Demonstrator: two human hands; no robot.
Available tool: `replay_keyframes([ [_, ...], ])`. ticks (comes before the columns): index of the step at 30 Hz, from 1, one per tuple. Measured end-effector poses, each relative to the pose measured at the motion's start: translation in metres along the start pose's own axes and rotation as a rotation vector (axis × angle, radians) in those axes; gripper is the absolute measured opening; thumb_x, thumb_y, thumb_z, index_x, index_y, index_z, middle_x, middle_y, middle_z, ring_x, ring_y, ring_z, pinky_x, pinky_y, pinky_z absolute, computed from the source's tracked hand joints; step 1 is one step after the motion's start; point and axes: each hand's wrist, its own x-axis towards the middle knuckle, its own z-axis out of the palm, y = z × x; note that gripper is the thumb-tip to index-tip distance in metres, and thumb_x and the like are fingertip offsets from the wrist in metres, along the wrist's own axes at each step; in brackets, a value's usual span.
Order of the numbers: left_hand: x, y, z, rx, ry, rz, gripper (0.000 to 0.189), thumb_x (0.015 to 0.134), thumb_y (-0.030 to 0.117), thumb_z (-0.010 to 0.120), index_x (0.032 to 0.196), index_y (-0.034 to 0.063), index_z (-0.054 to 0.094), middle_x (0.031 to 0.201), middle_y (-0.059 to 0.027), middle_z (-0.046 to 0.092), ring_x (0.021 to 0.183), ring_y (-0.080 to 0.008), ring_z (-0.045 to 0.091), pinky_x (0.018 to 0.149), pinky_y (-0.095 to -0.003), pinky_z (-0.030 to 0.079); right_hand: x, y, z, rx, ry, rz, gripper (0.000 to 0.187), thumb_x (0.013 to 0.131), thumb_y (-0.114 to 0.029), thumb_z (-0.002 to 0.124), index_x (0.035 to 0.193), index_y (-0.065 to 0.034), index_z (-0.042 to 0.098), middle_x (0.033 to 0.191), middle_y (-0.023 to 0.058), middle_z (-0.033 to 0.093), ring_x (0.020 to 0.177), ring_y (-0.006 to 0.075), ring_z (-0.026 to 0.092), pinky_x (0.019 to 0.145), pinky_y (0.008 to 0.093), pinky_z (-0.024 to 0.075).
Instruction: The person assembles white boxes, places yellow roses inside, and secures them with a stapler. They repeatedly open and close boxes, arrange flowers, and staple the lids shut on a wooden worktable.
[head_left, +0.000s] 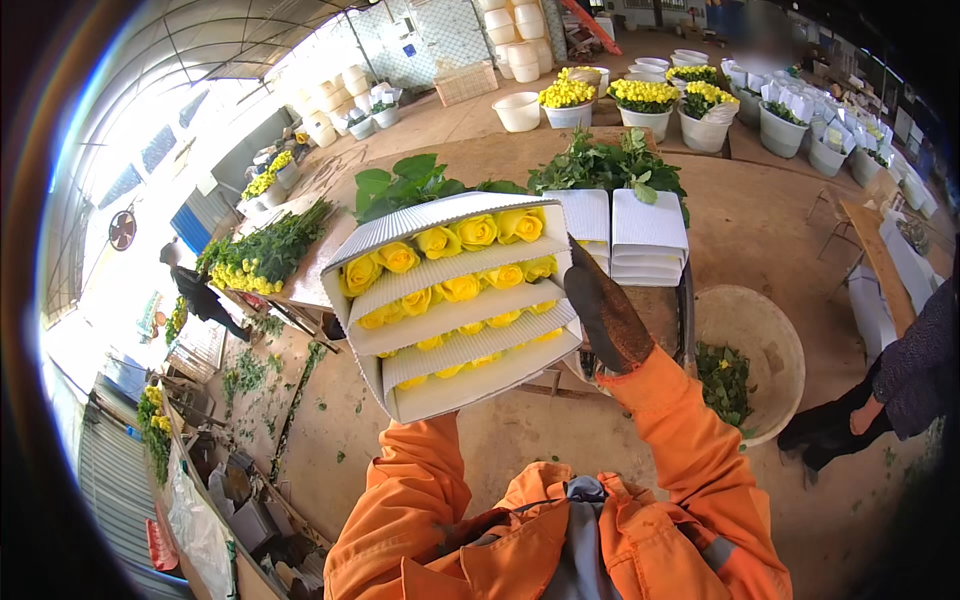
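A bundle of yellow roses (459, 289), layered between sheets of white corrugated cardboard (442, 217), is held up before me with its blooms facing me. My right hand (607, 311), in a dark, dirty glove, presses against the bundle's right side. My left hand is hidden behind or beneath the bundle; only the orange sleeve (420, 465) shows below it. Green leaves (405, 184) stick out behind the cardboard. Beyond my right hand, two more white cardboard-wrapped bundles (649, 232) lie side by side on the wooden table (480, 154), their leafy stems pointing away.
A large round tub (772, 360) with cut leaves stands right of the table. A person (907, 367) is at the far right, another (196, 289) at the left. Loose yellow roses (262, 247) lie on the left table. Buckets of yellow flowers (645, 112) stand behind.
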Motion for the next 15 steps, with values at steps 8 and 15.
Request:
replay_keyframes([
  [8,0.023,-0.018,-0.002,0.036,0.041,-0.008,0.049,0.105,0.024,0.054,0.148,0.0031,0.043,0.145,-0.0127,0.052,0.136,-0.0253,0.049,0.114,-0.0393,0.041,0.013,-0.012,-0.024,-0.204,-0.04,-0.07,0.055,0.11,-0.018,0.045,0.158,0.0031,0.029,0.154,0.0122,0.045,0.138,0.0192,0.045,0.117,0.0327,0.0342],
  [15,0.106,-0.025,-0.052,0.085,0.098,-0.067,0.05,0.105,0.023,0.054,0.149,0.0027,0.042,0.146,-0.0131,0.051,0.137,-0.0253,0.048,0.115,-0.0393,0.041,0.048,0.073,-0.042,0.047,0.046,0.408,0.055,0.109,-0.035,0.042,0.158,-0.0095,0.036,0.148,0.0066,0.053,0.127,0.0165,0.055,0.106,0.0332,0.0453],
])
